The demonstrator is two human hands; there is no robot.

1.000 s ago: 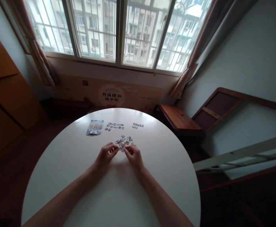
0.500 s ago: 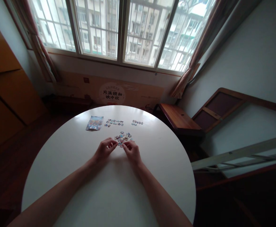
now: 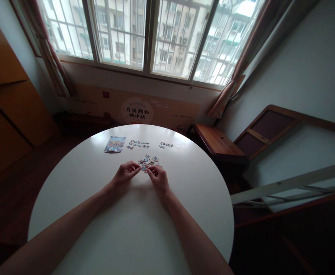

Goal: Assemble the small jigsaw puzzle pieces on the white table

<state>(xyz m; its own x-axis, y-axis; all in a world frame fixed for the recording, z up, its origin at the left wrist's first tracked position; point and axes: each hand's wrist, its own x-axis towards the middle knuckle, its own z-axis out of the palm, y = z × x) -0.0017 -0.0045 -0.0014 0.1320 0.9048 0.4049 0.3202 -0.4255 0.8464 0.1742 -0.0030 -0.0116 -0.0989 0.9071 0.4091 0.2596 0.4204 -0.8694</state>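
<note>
A loose pile of small jigsaw puzzle pieces (image 3: 148, 160) lies near the middle of the white round table (image 3: 139, 229). At the pile's near left edge is my left hand (image 3: 126, 170), thumb and fingertips pinched together. My right hand (image 3: 158, 176) is pinched in the same way at the near right edge, its fingertips close to the left ones. Whatever sits between either set of fingertips is too small to make out. Beyond the pile, rows of pieces (image 3: 139, 144) lie at the left and a smaller group of pieces (image 3: 166, 145) at the right.
A colourful picture packet (image 3: 115, 144) lies left of the rows. Past the table's right edge stands a wooden bench (image 3: 219, 140). A barred window (image 3: 121, 30) with curtains fills the far wall, and a wooden cabinet (image 3: 9, 110) is at the left.
The view has shifted slightly, so the table and hands appear a little higher. Both hands stay at the pile's near edge, still pinched, with little other movement.
</note>
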